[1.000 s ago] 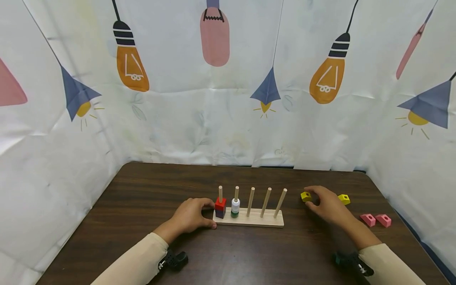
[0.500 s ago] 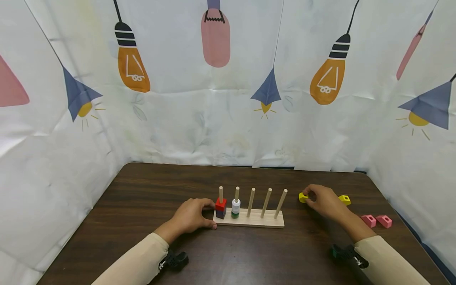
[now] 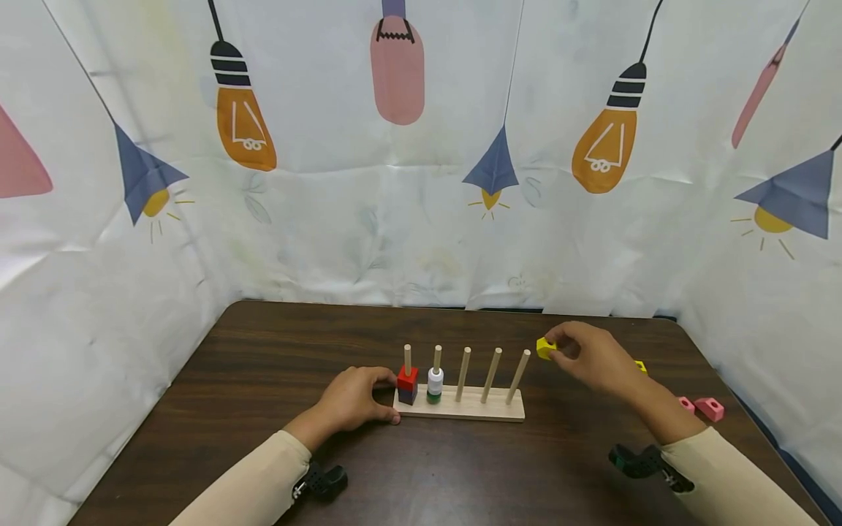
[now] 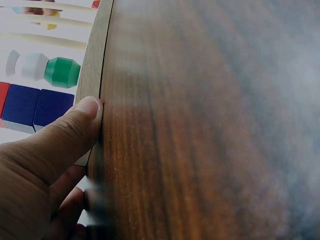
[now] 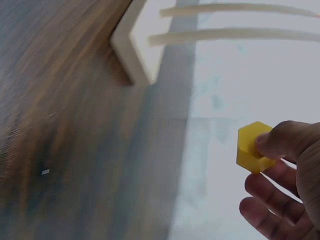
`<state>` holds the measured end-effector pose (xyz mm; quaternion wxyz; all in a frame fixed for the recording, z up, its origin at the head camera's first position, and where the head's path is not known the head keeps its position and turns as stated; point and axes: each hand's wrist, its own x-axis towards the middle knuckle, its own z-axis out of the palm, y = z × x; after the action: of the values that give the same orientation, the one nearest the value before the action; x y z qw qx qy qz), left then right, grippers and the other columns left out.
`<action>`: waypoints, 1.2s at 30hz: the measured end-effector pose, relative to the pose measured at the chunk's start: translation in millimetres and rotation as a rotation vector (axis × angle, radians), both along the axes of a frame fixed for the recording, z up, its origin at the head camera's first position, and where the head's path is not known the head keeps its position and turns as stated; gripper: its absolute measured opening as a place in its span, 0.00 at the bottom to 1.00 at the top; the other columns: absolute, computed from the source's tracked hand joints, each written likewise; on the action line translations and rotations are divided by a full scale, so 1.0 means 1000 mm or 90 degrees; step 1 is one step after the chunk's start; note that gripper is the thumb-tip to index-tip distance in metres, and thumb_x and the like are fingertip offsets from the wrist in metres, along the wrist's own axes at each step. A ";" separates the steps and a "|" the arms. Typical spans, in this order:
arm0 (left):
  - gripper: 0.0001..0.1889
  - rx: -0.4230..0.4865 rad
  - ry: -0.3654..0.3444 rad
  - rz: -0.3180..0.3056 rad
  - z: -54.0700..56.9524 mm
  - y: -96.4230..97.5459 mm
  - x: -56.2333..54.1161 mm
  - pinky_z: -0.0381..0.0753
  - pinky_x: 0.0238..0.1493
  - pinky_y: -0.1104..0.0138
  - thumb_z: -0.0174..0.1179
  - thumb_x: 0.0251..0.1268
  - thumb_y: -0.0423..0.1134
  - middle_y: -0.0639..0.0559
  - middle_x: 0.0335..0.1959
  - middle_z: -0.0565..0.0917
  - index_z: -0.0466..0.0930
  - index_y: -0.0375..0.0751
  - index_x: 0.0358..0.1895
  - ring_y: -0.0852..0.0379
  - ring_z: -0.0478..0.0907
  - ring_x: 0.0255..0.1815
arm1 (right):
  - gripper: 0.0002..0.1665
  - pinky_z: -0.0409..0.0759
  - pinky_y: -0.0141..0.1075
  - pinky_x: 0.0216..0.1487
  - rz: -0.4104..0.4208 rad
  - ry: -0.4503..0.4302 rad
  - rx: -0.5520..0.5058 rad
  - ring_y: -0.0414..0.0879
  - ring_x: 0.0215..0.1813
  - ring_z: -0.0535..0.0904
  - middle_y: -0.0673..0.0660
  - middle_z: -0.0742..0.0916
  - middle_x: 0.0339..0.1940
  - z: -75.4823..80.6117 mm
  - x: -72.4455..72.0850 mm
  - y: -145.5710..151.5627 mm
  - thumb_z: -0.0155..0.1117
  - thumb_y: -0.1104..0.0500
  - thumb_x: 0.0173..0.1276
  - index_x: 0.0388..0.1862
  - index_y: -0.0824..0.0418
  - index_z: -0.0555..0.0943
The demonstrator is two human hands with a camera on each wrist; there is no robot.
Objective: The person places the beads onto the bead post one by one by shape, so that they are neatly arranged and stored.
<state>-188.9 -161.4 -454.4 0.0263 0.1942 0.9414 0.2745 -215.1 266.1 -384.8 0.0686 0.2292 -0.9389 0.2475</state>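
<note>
A yellow block (image 3: 545, 348), six-sided when seen from the right wrist, is held in the air to the right of a wooden stand (image 3: 460, 411), near the top of the stand's rightmost peg (image 3: 518, 376) but apart from it. The right hand (image 3: 595, 358) pinches it, the thumb lying across one face and the fingers closed in around it; in the right wrist view the lower fingers are loosely bent beside the block.

The left hand (image 3: 355, 398) grips the left end of the stand, its thumb pressed to the front edge and the other fingers bent round the end, with only a narrow gap between them.

The stand carries five upright pegs in a row. On the leftmost, a red block (image 3: 407, 378) sits above two dark blue blocks (image 4: 37, 107). On the next, white beads (image 3: 435, 378) sit over a green bead (image 3: 433, 398). The other three pegs are bare.

Beyond the right hand, a second yellow block (image 3: 641, 367) is partly hidden behind the wrist. Two pink blocks (image 3: 710, 409) lie farther right, near the desk's edge; the forearm partly covers one.

The desk (image 3: 460, 475) is dark, wood-grained. Behind it hangs a white cloth (image 3: 395, 234) printed with lamps and bulbs.
</note>
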 end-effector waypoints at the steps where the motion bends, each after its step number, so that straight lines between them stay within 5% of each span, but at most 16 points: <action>1: 0.28 0.000 0.001 0.000 0.000 0.000 0.000 0.80 0.51 0.50 0.84 0.41 0.55 0.58 0.46 0.89 0.87 0.52 0.48 0.50 0.84 0.49 | 0.14 0.83 0.40 0.39 0.008 0.004 0.001 0.44 0.41 0.84 0.51 0.86 0.45 0.005 0.001 -0.002 0.74 0.63 0.67 0.50 0.58 0.83; 16: 0.28 -0.001 -0.005 0.005 0.002 0.001 0.001 0.80 0.51 0.50 0.84 0.41 0.55 0.58 0.46 0.89 0.86 0.52 0.48 0.51 0.84 0.49 | 0.16 0.83 0.39 0.41 0.094 0.057 -0.023 0.38 0.43 0.84 0.47 0.86 0.45 0.052 0.014 -0.031 0.75 0.64 0.66 0.51 0.56 0.84; 36: 0.28 -0.002 -0.003 0.006 0.001 0.000 0.001 0.80 0.50 0.50 0.84 0.41 0.55 0.58 0.46 0.89 0.86 0.52 0.48 0.51 0.84 0.48 | 0.18 0.83 0.36 0.40 0.163 0.086 -0.120 0.38 0.39 0.82 0.48 0.86 0.46 0.061 0.023 -0.075 0.75 0.67 0.64 0.52 0.58 0.84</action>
<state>-188.1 -161.1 -453.6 0.0276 0.1889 0.9427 0.2738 -192.2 191.3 -324.0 0.1205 0.3557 -0.8678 0.3253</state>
